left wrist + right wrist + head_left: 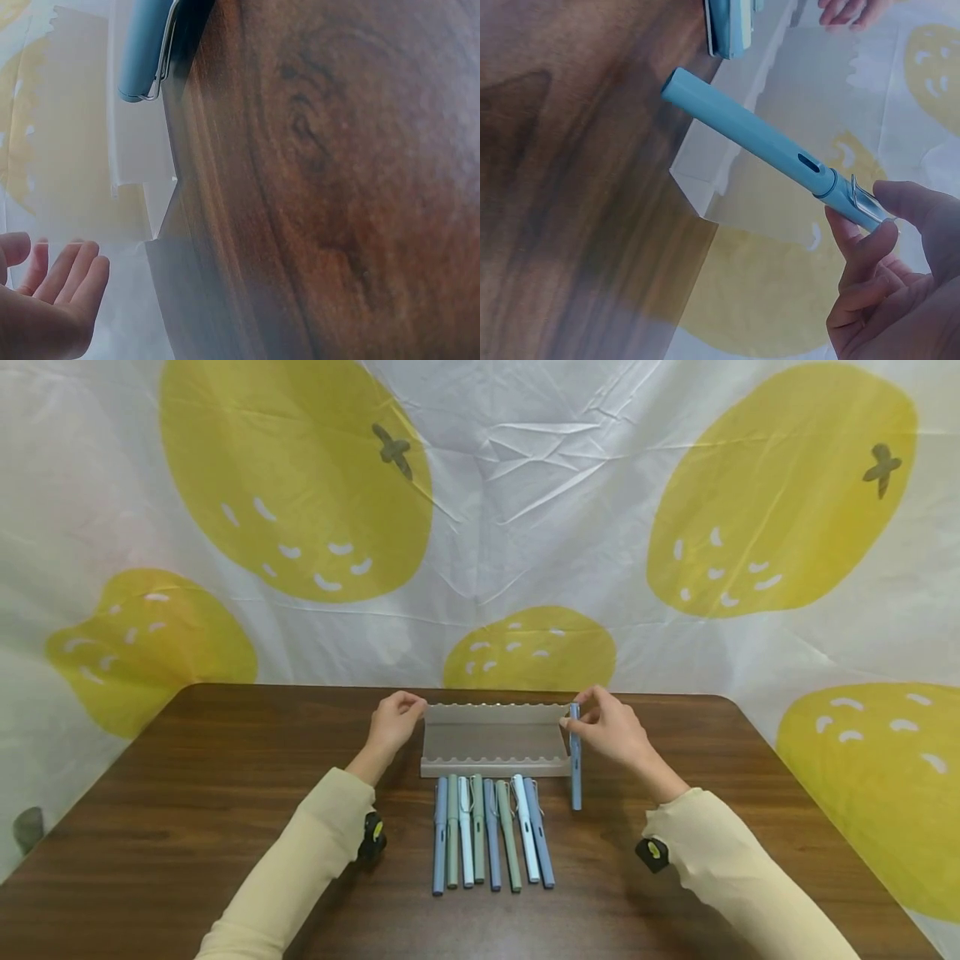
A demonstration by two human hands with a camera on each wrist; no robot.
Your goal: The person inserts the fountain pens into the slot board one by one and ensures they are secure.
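Note:
At its cap end, my right hand point(611, 731) pinches a blue capped pen point(575, 768) with a metal clip between thumb and fingers. The pen hangs just beyond the right end of a translucent tray point(495, 742), its barrel pointing toward me. My left hand point(393, 724) is at the tray's back left corner, fingertips at its edge. In the left wrist view those fingers point(71, 277) look fairly straight, with the thumb apart; whether they press the tray cannot be told. Scalloped notches line the tray's front and back walls.
In front of the tray, several blue, green and pale blue pens point(492, 835) lie side by side on the brown wooden table point(300, 877). Behind the table hangs a white cloth point(525, 527) with yellow fruit prints.

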